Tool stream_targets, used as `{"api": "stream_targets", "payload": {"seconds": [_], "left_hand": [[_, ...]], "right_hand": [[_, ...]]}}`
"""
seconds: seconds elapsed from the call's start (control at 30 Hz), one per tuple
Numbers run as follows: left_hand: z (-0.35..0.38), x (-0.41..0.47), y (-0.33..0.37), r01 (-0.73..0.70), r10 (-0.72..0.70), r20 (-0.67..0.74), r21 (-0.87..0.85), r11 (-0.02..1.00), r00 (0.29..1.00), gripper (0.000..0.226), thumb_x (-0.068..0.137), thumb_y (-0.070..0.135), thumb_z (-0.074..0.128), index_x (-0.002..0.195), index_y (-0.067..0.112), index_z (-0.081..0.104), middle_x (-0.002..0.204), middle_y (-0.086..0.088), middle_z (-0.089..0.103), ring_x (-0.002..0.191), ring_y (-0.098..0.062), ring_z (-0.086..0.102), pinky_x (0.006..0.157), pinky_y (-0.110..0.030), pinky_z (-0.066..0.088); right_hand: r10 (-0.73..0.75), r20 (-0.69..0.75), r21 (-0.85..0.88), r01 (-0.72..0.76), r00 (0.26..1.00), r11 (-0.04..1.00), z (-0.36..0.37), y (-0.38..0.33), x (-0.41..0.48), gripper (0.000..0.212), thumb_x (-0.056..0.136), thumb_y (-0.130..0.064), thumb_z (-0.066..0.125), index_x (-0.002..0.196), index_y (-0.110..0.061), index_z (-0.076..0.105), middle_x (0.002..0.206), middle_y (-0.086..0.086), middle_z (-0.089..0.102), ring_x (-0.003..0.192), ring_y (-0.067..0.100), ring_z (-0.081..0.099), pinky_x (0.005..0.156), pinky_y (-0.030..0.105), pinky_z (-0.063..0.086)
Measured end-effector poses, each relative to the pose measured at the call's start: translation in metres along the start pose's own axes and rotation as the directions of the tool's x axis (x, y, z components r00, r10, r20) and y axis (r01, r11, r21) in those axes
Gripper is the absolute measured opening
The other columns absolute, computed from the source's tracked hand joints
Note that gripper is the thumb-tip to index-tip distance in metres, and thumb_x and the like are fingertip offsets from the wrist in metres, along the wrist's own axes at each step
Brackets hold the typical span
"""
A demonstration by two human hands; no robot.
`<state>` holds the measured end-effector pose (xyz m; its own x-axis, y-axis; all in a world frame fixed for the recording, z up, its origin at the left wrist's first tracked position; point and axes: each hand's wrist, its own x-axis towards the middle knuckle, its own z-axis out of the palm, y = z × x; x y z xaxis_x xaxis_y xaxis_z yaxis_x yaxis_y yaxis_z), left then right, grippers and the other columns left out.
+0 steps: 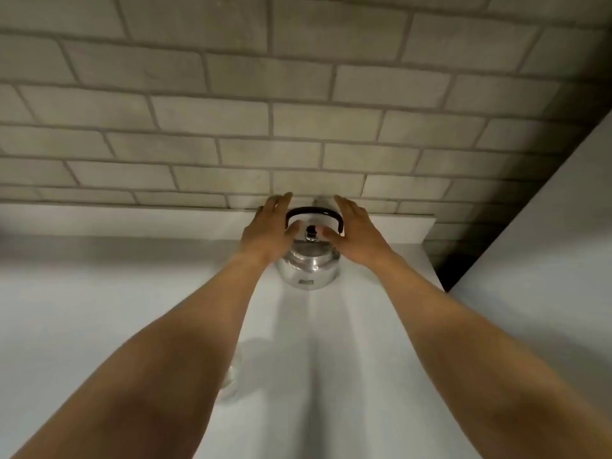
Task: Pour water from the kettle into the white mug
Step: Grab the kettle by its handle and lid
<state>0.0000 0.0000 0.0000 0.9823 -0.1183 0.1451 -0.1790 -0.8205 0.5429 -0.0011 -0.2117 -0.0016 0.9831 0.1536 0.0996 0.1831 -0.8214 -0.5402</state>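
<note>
Two arms reach out over the white bench point(132, 309) toward the brick wall point(298, 94), because the kettle point(309, 266) stands far back, just before a raised ledge point(381, 226). Your left hand point(270, 231) and right hand point(356, 231) flank its black handle point(313, 212), fingers spread wide and holding nothing, likely to steady it before lifting. No mug shows for certain.

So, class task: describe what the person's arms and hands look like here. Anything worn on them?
Both forearms are bare as far as the picture shows: no sleeves are visible. The left hand and right hand wear no gloves, and no watch, bracelet or ring can be made out. Fine detail is blurred.
</note>
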Motion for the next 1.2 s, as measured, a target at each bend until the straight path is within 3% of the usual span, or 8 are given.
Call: {"api": "stream_targets", "payload": {"seconds": [0.23, 0.37, 0.53, 0.63, 0.77, 0.9, 1.07, 1.2], "left_hand": [[0.017, 0.026, -0.017, -0.031, 0.033, 0.039, -0.062, 0.998, 0.999, 0.052, 0.107, 0.037, 0.048, 0.156, 0.023, 0.037, 0.148, -0.013, 0.055, 0.134, -0.032, 0.052, 0.109, -0.043, 0.043], [0.019, 0.03, -0.022, -0.08, 0.082, 0.028, -0.07, 0.994, 0.996, 0.035, 0.108, 0.034, 0.047, 0.135, 0.017, 0.06, 0.12, -0.008, 0.071, 0.109, -0.029, 0.066, 0.09, -0.036, 0.05], [0.012, 0.022, -0.015, -0.107, 0.109, 0.032, -0.052, 0.993, 0.994, 0.025, 0.109, 0.03, 0.046, 0.119, 0.016, 0.064, 0.094, -0.001, 0.065, 0.089, -0.027, 0.064, 0.073, -0.032, 0.042], [0.001, 0.004, -0.003, -0.108, 0.111, 0.034, -0.072, 0.992, 0.993, 0.029, 0.109, 0.036, 0.043, 0.126, 0.022, 0.061, 0.1, -0.001, 0.065, 0.091, -0.024, 0.062, 0.075, -0.035, 0.047], [-0.016, -0.031, 0.014, -0.183, 0.183, -0.011, -0.023, 0.983, 0.983, 0.028, 0.109, 0.035, 0.042, 0.127, 0.023, 0.06, 0.1, -0.001, 0.064, 0.09, -0.025, 0.061, 0.074, -0.035, 0.045], [-0.03, -0.072, 0.028, -0.25, 0.251, -0.095, 0.024, 0.968, 0.963, 0.025, 0.107, 0.029, 0.047, 0.123, 0.016, 0.06, 0.098, -0.007, 0.068, 0.088, -0.032, 0.063, 0.07, -0.036, 0.044], [-0.041, -0.121, 0.045, -0.258, 0.251, -0.105, -0.064, 0.964, 0.962, 0.028, 0.107, 0.027, 0.049, 0.128, 0.013, 0.062, 0.105, -0.011, 0.07, 0.097, -0.033, 0.064, 0.081, -0.042, 0.051], [-0.045, -0.166, 0.058, -0.252, 0.233, -0.158, -0.111, 0.961, 0.959, 0.042, 0.107, 0.037, 0.048, 0.145, 0.018, 0.049, 0.135, -0.005, 0.061, 0.119, -0.026, 0.06, 0.091, -0.038, 0.054]], "right_hand": [[-0.176, 0.03, 0.039, 0.175, 0.984, 0.984, 0.011, 0.008, 0.038, 0.068, 0.099, -0.055, 0.055, 0.157, -0.023, 0.04, 0.151, 0.003, 0.053, 0.137, 0.024, 0.05, 0.112, 0.042, 0.044], [-0.201, 0.061, 0.106, 0.193, 0.978, 0.975, 0.015, 0.009, 0.048, 0.031, 0.103, -0.045, 0.053, 0.124, -0.026, 0.066, 0.107, -0.011, 0.071, 0.097, 0.012, 0.065, 0.083, 0.032, 0.05], [-0.149, 0.076, 0.17, 0.134, 0.986, 0.976, 0.006, 0.005, 0.043, 0.011, 0.1, -0.044, 0.058, 0.097, -0.035, 0.063, 0.077, -0.019, 0.064, 0.07, -0.006, 0.061, 0.061, 0.015, 0.04], [-0.158, 0.021, 0.211, 0.15, 0.987, 0.966, -0.003, -0.003, 0.026, 0.012, 0.098, -0.048, 0.061, 0.087, -0.044, 0.062, 0.068, -0.029, 0.065, 0.065, -0.008, 0.06, 0.057, 0.01, 0.04], [-0.172, -0.065, 0.207, 0.182, 0.983, 0.961, -0.021, -0.021, -0.008, 0.031, 0.092, -0.06, 0.062, 0.092, -0.03, 0.07, 0.071, -0.028, 0.067, 0.067, -0.004, 0.063, 0.056, 0.01, 0.041], [-0.185, -0.147, 0.157, 0.208, 0.972, 0.965, -0.033, -0.037, -0.049, 0.034, 0.09, -0.06, 0.061, 0.093, -0.028, 0.072, 0.073, -0.012, 0.071, 0.073, 0.002, 0.065, 0.057, 0.011, 0.041], [-0.251, -0.19, 0.114, 0.275, 0.949, 0.955, -0.045, -0.053, -0.099, 0.031, 0.093, -0.054, 0.065, 0.096, -0.025, 0.077, 0.075, -0.007, 0.074, 0.074, 0.008, 0.065, 0.061, 0.012, 0.04], [-0.269, -0.222, 0.096, 0.296, 0.937, 0.95, -0.053, -0.062, -0.134, 0.031, 0.093, -0.053, 0.068, 0.097, -0.024, 0.079, 0.075, -0.01, 0.075, 0.072, 0.006, 0.067, 0.064, 0.014, 0.044]]}}
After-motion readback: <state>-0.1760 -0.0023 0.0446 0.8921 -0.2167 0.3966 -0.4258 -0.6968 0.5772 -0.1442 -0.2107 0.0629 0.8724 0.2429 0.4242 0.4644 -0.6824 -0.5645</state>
